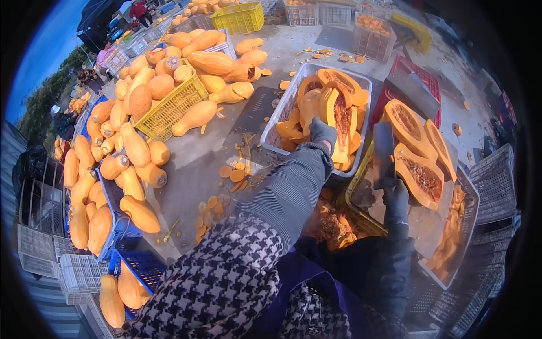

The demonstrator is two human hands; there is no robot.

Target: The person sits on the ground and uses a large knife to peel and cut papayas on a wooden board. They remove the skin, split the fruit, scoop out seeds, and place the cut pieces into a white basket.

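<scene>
My left hand (323,133), in a grey glove, reaches forward over a white crate (271,135) of cut pumpkin. Its fingers are closed on a halved pumpkin (341,116), whose seedy, stringy inside shows. In a dark glove, my right hand (396,198) grips a cleaver (384,152) by its handle, with the broad blade pointing away from me. Beside the blade, several pumpkin halves (419,172) lie cut face up on a board (415,223). The board rests across crates.
A second broad blade (415,93) lies on a red crate (389,101) at the far right. Whole pumpkins (135,144) are heaped at left around a yellow crate (169,110). Pumpkin scraps (237,172) litter the ground, and seedy pulp (333,226) lies below the board. Other people (62,121) are far left.
</scene>
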